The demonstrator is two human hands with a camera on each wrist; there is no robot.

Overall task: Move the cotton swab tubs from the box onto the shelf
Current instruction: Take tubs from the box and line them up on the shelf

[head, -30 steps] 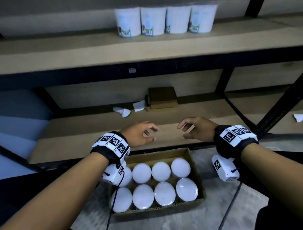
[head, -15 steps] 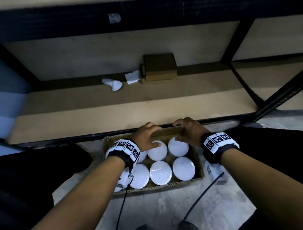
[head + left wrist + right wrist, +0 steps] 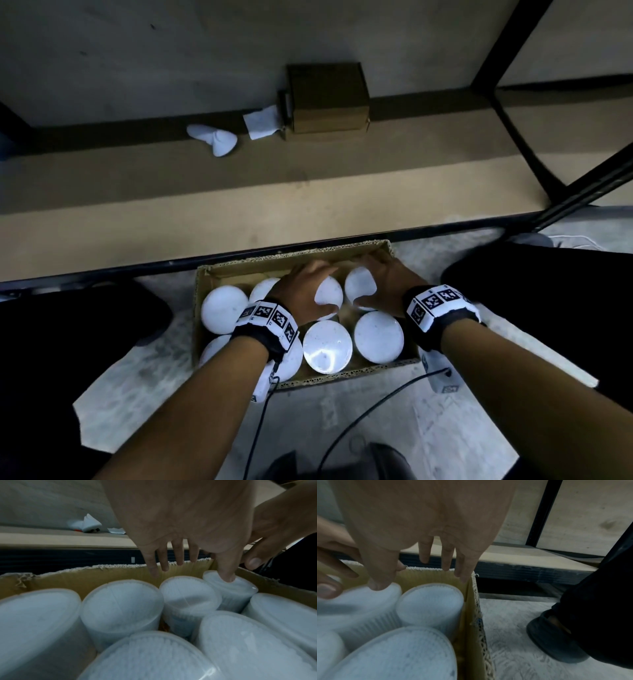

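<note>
Grey concrete floor (image 3: pixel 144 373) runs beneath a low wooden shelf (image 3: pixel 239 212) with a black metal frame, and an open cardboard box (image 3: pixel 294 258) sits on the floor just in front of the shelf's front edge. Inside the box stand white cotton swab tubs (image 3: pixel 327 346), upright and packed close in two rows, their round lids facing up. Both hands reach into the far row. The left hand (image 3: pixel 301 291) lies over the third tub from the left (image 3: pixel 329 292), its fingers spread and pointing down along the far wall of the box; in the left wrist view its thumb (image 3: pixel 226 573) appears to press on the lid of the neighbouring tub, and the fingers have not closed round anything. The right hand (image 3: pixel 385 286) is draped over the far right corner tub (image 3: pixel 359 286), fingers extended down behind it and thumb near its inner side; whether it actually grips the tub cannot be told. Near the back edge of the shelf rest a small brown carton (image 3: pixel 327 97), a scrap of white paper (image 3: pixel 262 121) touching its left side, and a white crumpled object (image 3: pixel 214 138) further left. Both wrists wear black bands with white square-patterned markers (image 3: pixel 436 303). A dark shoe (image 3: pixel 554 638) stands on the floor just right of the box.
</note>
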